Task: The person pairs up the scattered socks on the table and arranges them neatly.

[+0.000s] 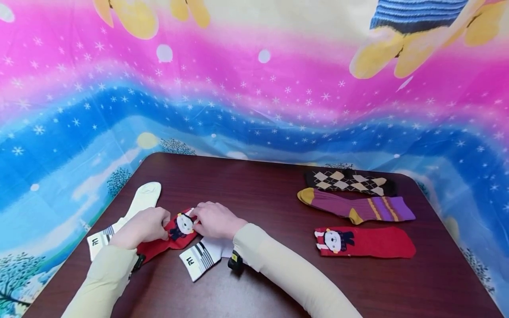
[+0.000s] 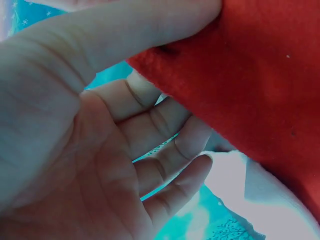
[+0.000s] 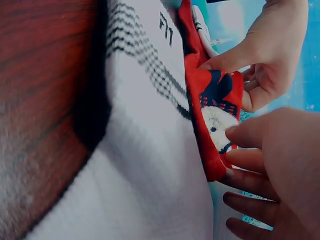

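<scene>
A red sock with a white bear point(image 1: 184, 224) is held between both hands at the left of the table. My left hand point(image 1: 145, 227) pinches its edge with thumb and fingers, as the left wrist view shows the red cloth point(image 2: 265, 90) there. At the bear-face end, my right hand point(image 1: 216, 221) pinches the sock with thumb and forefinger; the other fingers point(image 3: 250, 207) are spread. One white sock with black stripes point(image 1: 145, 196) lies beyond the left hand. Another white striped sock point(image 3: 150, 135) lies under the right forearm, partly hidden by it.
At the right of the dark wooden table point(image 1: 262, 194) lie a matching red bear sock point(image 1: 377, 243), a purple sock with yellow heel and toe point(image 1: 330, 205) and a dark argyle sock point(image 1: 338, 181). A printed cloth point(image 1: 254, 92) hangs around the table's back and sides.
</scene>
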The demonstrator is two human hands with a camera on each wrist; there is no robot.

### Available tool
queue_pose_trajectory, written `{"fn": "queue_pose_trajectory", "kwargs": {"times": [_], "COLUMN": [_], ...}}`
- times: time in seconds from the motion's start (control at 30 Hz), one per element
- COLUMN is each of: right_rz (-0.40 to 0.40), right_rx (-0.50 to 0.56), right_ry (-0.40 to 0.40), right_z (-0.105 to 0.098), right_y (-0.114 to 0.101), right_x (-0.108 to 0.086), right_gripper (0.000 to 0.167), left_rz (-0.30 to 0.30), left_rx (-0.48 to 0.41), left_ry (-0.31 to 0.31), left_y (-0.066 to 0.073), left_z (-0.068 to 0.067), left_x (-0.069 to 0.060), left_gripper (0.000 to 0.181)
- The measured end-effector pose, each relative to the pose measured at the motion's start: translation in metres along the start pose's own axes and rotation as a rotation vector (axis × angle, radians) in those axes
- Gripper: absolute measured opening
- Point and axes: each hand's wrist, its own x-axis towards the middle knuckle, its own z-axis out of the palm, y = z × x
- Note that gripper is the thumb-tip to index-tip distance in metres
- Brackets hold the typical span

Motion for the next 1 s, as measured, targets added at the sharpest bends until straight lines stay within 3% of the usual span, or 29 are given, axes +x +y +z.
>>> {"fn": "queue_pose_trajectory", "kwargs": {"times": [0.1, 0.33, 0.6, 0.73, 1.0], "right_rz": [0.024, 0.055, 0.066, 0.074, 0.127], "right_rx": [0.051, 0.106, 0.097, 0.124, 0.323], "right_ry": [0.024, 0.012, 0.049, 0.060, 0.104], "right_z": [0.000, -0.003, -0.008, -0.014, -0.028], "right_y": [0.003, 0.010, 0.023, 0.032, 0.052], "right_x": [-0.001, -0.003, -0.003, -0.004, -0.011], "right_gripper": [0.031, 0.060, 0.017, 0.012, 0.008], "left_rz": [0.017, 0.067, 0.092, 0.116, 0.227], "left_rx": [0.008, -0.002, -0.046, -0.072, -0.119], "left_ry": [0.009, 0.013, 0.054, 0.092, 0.235], "left_y": [0.002, 0.010, 0.018, 0.019, 0.019], "left_z": [0.001, 0.003, 0.001, -0.002, -0.004], "left_x": [0.001, 0.004, 0.007, 0.009, 0.013], "left_gripper": [0.035, 0.032, 0.033, 0.032, 0.028]}}
